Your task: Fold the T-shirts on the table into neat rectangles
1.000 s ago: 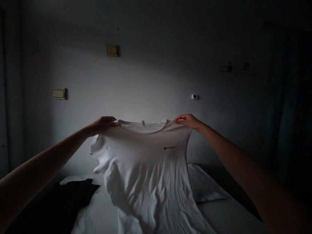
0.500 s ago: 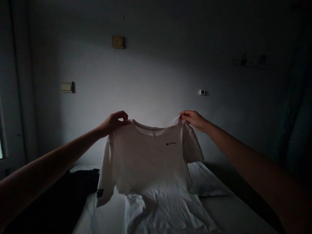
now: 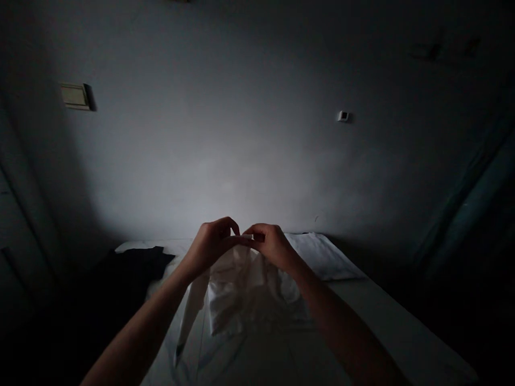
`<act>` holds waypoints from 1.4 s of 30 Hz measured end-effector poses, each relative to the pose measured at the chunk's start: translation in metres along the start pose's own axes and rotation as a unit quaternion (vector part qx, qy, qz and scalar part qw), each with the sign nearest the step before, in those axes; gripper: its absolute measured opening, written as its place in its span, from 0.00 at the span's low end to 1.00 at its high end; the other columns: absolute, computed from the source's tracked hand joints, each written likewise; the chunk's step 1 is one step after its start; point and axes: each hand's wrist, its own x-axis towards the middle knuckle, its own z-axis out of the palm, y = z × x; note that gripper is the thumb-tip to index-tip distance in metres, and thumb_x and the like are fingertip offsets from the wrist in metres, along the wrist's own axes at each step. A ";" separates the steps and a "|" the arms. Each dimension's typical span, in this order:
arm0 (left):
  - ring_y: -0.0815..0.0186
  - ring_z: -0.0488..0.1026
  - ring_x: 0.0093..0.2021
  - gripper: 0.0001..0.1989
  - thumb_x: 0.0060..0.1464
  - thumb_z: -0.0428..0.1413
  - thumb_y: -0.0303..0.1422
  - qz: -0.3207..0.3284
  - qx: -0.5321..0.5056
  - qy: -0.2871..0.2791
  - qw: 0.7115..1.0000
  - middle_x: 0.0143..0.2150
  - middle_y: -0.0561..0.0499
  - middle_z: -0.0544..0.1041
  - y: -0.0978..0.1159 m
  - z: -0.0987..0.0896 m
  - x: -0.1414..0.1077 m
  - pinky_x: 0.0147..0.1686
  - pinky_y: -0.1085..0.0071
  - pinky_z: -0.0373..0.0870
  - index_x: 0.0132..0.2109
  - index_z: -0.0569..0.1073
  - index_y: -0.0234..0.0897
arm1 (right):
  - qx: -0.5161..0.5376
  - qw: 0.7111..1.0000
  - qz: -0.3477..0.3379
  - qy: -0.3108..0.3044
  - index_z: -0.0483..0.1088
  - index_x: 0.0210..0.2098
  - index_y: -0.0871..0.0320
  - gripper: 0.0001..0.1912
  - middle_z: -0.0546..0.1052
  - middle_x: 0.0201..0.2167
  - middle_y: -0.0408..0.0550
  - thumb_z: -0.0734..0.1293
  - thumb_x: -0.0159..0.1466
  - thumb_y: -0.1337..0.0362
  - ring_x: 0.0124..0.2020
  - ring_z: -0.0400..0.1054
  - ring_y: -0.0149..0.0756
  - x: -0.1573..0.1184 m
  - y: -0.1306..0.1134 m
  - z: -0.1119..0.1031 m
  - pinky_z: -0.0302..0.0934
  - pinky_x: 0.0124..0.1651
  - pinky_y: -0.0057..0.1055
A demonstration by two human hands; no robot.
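Observation:
A white T-shirt (image 3: 237,284) hangs bunched from both hands, its lower part lying on a pale sheet. My left hand (image 3: 215,241) pinches it near the collar or shoulder. Close beside it, nearly touching, my right hand (image 3: 267,244) pinches the same cloth at the top. One sleeve dangles at the left, with a dark patch near its end. The print on the front and most of the neckline are hidden in the folds.
The pale bed surface (image 3: 402,327) runs out to the right. A white pillow (image 3: 322,257) lies by the wall. Dark cloth (image 3: 132,279) covers the left side. On the wall are a switch plate (image 3: 74,96) and a small white device (image 3: 343,116).
My hands have come together from wide apart, and the spread shirt has folded inward between them and dropped lower. The view has tilted down.

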 end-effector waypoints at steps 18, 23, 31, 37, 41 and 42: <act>0.73 0.53 0.20 0.11 0.54 0.62 0.38 -0.021 -0.028 0.038 0.999 0.19 0.59 0.61 -0.075 0.036 -0.028 0.19 0.74 0.50 0.27 0.71 0.40 | 0.054 0.997 0.026 0.050 0.77 0.36 0.53 0.08 0.71 0.26 0.42 0.72 0.62 0.56 0.24 0.60 0.30 -0.037 0.039 0.040 0.55 0.27 0.28; 0.74 0.51 0.20 0.11 0.51 0.65 0.41 -0.036 -0.050 -0.077 0.995 0.19 0.62 0.57 -0.079 0.024 -0.022 0.18 0.75 0.49 0.31 0.74 0.40 | 0.035 0.998 0.019 0.039 0.77 0.32 0.53 0.04 0.70 0.25 0.41 0.70 0.63 0.64 0.23 0.59 0.29 -0.035 0.047 0.034 0.54 0.27 0.28; 0.72 0.65 0.25 0.09 0.59 0.58 0.38 0.000 -0.023 -0.091 0.996 0.26 0.54 0.72 -0.086 0.021 -0.016 0.23 0.75 0.60 0.33 0.79 0.40 | 0.021 0.999 0.014 0.034 0.79 0.34 0.51 0.10 0.70 0.25 0.40 0.67 0.62 0.72 0.22 0.58 0.28 -0.034 0.053 0.036 0.53 0.26 0.27; 0.71 0.71 0.31 0.06 0.57 0.58 0.34 -0.019 0.006 -0.035 0.999 0.36 0.51 0.75 -0.081 0.034 -0.017 0.30 0.75 0.69 0.34 0.77 0.38 | -0.011 0.999 0.006 0.048 0.79 0.33 0.55 0.09 0.66 0.22 0.39 0.68 0.61 0.74 0.22 0.57 0.27 -0.031 0.059 0.042 0.52 0.26 0.26; 0.70 0.72 0.31 0.06 0.56 0.59 0.36 -0.069 -0.059 -0.073 0.993 0.32 0.53 0.76 -0.083 0.043 -0.018 0.31 0.75 0.71 0.35 0.75 0.37 | -0.023 0.998 -0.007 0.064 0.78 0.32 0.55 0.11 0.66 0.22 0.38 0.68 0.59 0.77 0.23 0.57 0.27 -0.030 0.062 0.044 0.52 0.27 0.25; 0.70 0.72 0.30 0.08 0.55 0.60 0.37 -0.082 -0.071 -0.081 0.991 0.30 0.53 0.76 -0.083 0.044 -0.018 0.30 0.75 0.70 0.34 0.74 0.37 | -0.025 0.997 -0.010 0.072 0.78 0.32 0.56 0.11 0.66 0.22 0.38 0.69 0.59 0.78 0.23 0.58 0.27 -0.030 0.063 0.044 0.53 0.27 0.25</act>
